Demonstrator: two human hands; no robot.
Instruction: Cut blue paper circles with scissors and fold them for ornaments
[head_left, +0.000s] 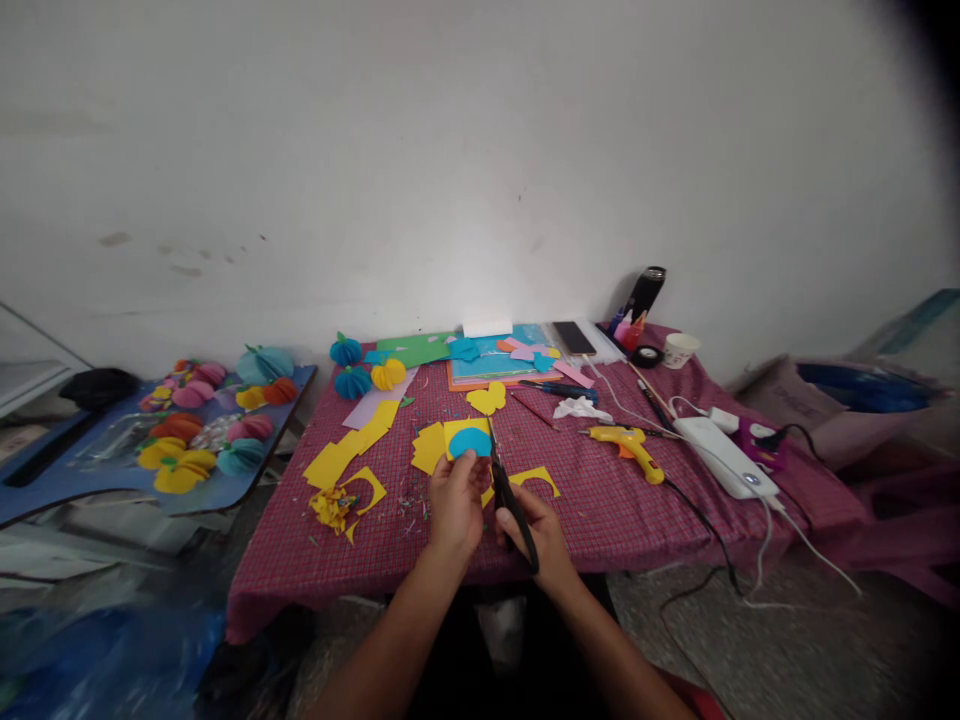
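My left hand [456, 500] pinches a blue paper disc [470, 442] laid over a square of yellow paper [454, 428]. In my right hand [541, 540] is a pair of black-handled scissors [507, 505], its blades pointing away from me along the right edge of the paper. Whether the blades touch the paper I cannot tell. To the left of the held sheet lie several yellow squares [428, 449]. A yellow offcut with a curved edge [536, 481] sits beside my right hand, and yellow cut-out shapes [487, 398] lie just beyond the paper.
A yellow glue gun [628, 448] and a white power strip [726, 457] with cables occupy the right side. At the back are a phone [574, 338], a paper cup [681, 350] and coloured sheets [420, 347]. Crumpled yellow scraps [330, 508] lie left; paper pumpkins [180, 468] cover a blue side table.
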